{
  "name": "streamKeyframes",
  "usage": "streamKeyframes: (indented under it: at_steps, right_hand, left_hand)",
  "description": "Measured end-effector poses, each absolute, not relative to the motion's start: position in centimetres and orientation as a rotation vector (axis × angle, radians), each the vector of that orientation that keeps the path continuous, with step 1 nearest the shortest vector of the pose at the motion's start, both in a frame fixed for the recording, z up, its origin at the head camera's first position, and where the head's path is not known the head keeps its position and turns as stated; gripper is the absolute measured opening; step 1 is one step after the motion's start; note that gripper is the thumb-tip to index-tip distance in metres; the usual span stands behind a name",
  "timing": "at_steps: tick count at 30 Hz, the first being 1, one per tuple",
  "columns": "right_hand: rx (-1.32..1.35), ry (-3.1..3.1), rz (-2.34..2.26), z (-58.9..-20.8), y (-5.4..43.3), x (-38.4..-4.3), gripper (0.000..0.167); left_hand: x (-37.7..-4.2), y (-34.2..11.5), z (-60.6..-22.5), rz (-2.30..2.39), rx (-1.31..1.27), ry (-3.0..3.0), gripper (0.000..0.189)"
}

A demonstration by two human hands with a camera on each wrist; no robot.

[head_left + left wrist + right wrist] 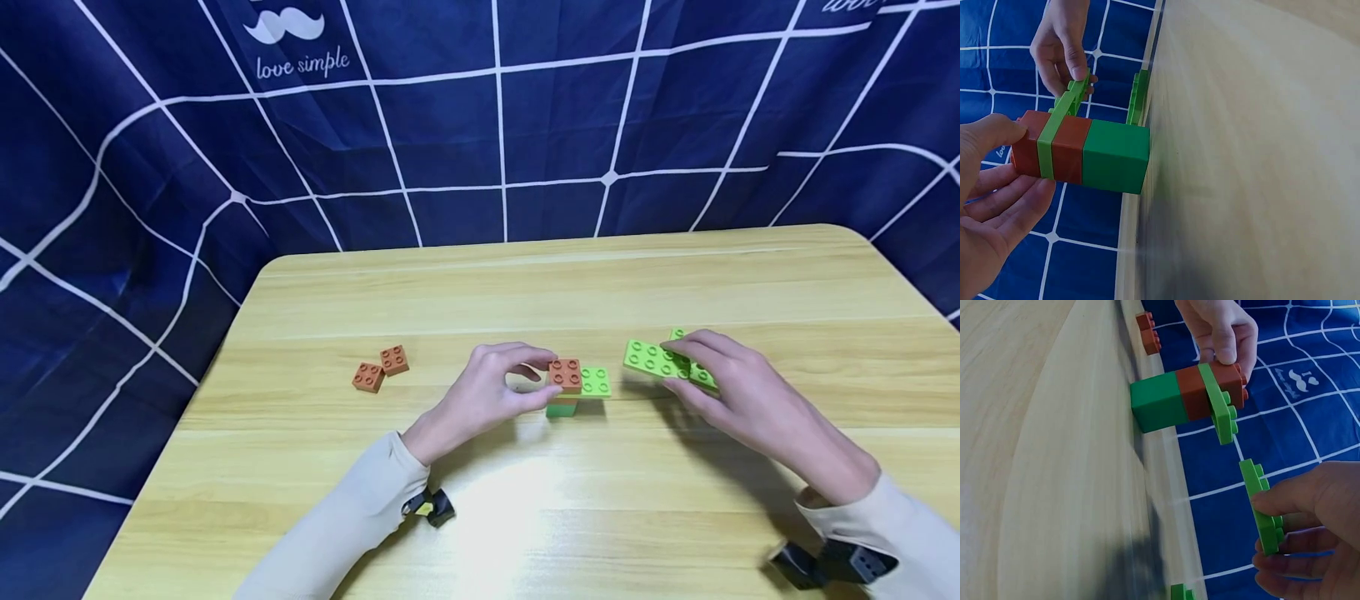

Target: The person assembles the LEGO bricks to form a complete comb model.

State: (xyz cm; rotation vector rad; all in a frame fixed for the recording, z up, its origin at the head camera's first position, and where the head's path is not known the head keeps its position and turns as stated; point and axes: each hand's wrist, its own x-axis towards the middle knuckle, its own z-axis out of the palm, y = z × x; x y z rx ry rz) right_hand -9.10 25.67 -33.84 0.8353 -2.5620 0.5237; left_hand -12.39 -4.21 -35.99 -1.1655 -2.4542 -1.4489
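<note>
Near the middle of the table stands a toy-brick stack: a dark green block [1116, 156] at the bottom, a red-orange brick [1191, 392] on it, then a lime green plate [597, 382] jutting right, and a second red-orange brick [565, 375] on top. My left hand [491, 387] pinches that top brick between thumb and fingers. To the right, my right hand [731, 383] holds a long lime green brick [651, 358] above the tabletop, its studs up. This brick is apart from the stack, with its free end pointing towards it.
Two loose red-orange bricks, one [368, 377] nearer and one [394, 360] farther, lie left of the stack. Another lime green piece [678, 333] lies on the table, partly hidden by my right hand. A dark blue gridded cloth [450, 150] hangs behind the wooden table [450, 300].
</note>
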Motion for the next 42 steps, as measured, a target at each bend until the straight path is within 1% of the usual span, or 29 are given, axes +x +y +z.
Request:
streamKeyframes:
  at_steps: [10, 31, 42]
  right_hand:
    - [0.836, -2.603, 0.532, -33.2, 24.6, -9.5, 0.047]
    - [0.924, -2.54, 0.574, -32.2, 23.1, -9.8, 0.043]
    - [0.995, -2.48, 0.615, -32.0, 22.1, -9.8, 0.038]
  left_hand:
    - [-12.6, -4.1, -35.9, -1.465, -1.172, -2.435, 0.033]
    - [-12.6, -4.1, -35.8, -1.447, -1.162, -2.443, 0.033]
    - [-12.6, -4.0, -35.8, -1.475, -1.142, -2.469, 0.034]
